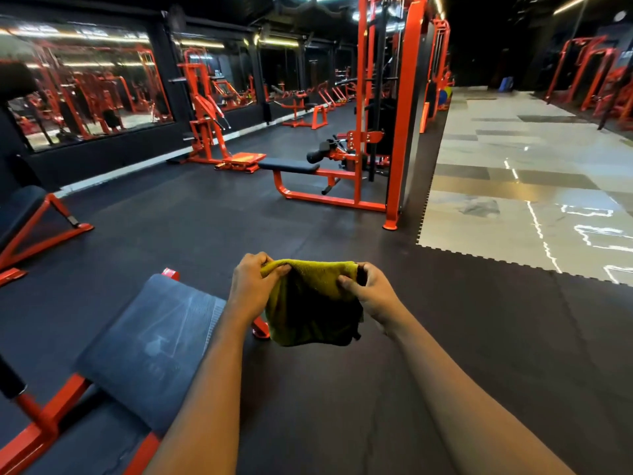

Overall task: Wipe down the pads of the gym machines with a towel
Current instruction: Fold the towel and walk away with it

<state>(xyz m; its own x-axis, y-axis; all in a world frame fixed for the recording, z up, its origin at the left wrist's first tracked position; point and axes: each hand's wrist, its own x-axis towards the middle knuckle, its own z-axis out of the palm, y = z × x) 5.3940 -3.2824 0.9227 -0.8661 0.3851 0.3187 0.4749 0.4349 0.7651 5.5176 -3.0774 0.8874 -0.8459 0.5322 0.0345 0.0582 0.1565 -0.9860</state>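
Observation:
A yellow-green towel (310, 305) hangs in front of me above the black floor, held up by its top edge. My left hand (251, 286) pinches its left corner and my right hand (368, 291) pinches its right corner. Below and to the left lies a dark padded bench pad (150, 347) on an orange frame, with pale streaks on its surface. Neither hand touches the pad.
An orange cable machine with a black seat pad (289, 165) stands ahead. Another padded bench (20, 207) sits at the far left. Mirrors and more orange machines line the left wall. Shiny tiled floor (513, 186) spreads to the right beyond the black rubber mats.

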